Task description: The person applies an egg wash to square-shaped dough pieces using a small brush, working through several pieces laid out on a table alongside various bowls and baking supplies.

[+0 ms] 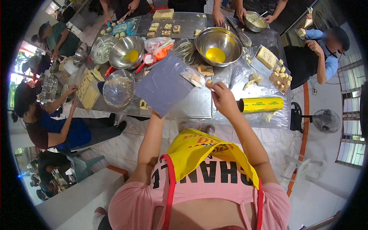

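A dark blue-grey flat sheet [165, 86] is held up over the near edge of the table; my left hand [158, 114] is mostly hidden beneath its lower corner, with the forearm showing below. My right hand [218, 91] pinches the end of a small clear plastic packet [195, 77] with pale brown contents, at the right side of the sheet. Under both lies a metal tray [198, 106]. A yellow roll of cling wrap [261, 104] rests to the right of my right hand. A small square pastry [143, 104] sits left of the sheet.
Steel bowls with yellow liquid [218, 44] [126, 51], a glass bowl [118, 87], wire whisks [185, 51] and red measuring cups [149, 59] stand beyond. A board of cake pieces [271, 67] lies right. Co-workers' hands [218, 17] are across the table; another person [54, 123] works at left.
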The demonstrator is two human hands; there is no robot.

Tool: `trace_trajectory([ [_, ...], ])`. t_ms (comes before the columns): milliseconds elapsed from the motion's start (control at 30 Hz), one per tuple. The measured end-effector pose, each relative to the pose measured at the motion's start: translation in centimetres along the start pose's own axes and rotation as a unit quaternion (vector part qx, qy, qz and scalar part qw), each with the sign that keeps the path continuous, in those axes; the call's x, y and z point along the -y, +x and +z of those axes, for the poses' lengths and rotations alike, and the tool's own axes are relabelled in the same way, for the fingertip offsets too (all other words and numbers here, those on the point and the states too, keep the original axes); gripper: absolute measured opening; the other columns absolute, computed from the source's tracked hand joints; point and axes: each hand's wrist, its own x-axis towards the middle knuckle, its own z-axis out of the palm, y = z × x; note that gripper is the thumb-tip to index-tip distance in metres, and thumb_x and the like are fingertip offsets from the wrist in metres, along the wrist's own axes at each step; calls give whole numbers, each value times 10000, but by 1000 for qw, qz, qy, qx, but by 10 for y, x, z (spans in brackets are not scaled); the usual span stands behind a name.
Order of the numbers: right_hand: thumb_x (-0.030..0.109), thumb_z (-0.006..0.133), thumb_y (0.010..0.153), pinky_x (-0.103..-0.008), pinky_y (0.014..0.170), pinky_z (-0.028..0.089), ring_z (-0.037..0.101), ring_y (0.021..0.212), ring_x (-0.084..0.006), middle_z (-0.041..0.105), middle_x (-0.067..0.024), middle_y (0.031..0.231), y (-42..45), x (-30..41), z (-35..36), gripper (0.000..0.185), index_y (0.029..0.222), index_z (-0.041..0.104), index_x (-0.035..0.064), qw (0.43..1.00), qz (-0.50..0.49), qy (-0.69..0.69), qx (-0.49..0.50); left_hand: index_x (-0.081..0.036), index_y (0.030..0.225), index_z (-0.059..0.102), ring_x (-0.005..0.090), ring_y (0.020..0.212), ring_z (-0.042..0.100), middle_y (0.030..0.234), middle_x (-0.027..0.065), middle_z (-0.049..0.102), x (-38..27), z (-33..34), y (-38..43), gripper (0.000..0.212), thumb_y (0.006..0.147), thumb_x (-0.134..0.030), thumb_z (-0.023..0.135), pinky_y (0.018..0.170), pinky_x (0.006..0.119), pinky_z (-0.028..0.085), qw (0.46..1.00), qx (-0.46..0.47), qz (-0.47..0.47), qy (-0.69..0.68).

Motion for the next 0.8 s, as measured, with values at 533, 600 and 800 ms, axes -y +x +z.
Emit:
trace_trajectory([
  [533, -10, 563, 786, -420, 651, 476, 573, 742, -354, 551, -144, 881, 61, 33, -11, 269, 1041, 613, 61, 994, -88, -36, -57, -75, 1173, 466, 251, 1051, 536, 1176, 105, 515, -1, 1, 10, 350, 893, -285, 469, 876, 405, 465, 1000, 7, -1, -10],
  [600, 0, 551, 796, -424, 668, 483, 578, 760, -355, 554, -147, 894, 70, 38, 1, 252, 1032, 613, 61, 994, -89, -47, -51, -75, 1170, 467, 251, 1049, 538, 1173, 104, 516, -3, 2, 9, 347, 893, -283, 471, 874, 404, 466, 1000, 8, 1, -10],
  [800, -18, 554, 803, -388, 634, 481, 587, 742, -325, 567, -128, 915, 35, 37, 8, 304, 1081, 614, 89, 994, -46, -88, -38, -74, 1161, 471, 248, 1041, 541, 1165, 103, 520, -10, 0, 14, 339, 890, -277, 475, 868, 402, 468, 1000, 9, 15, -14],
])
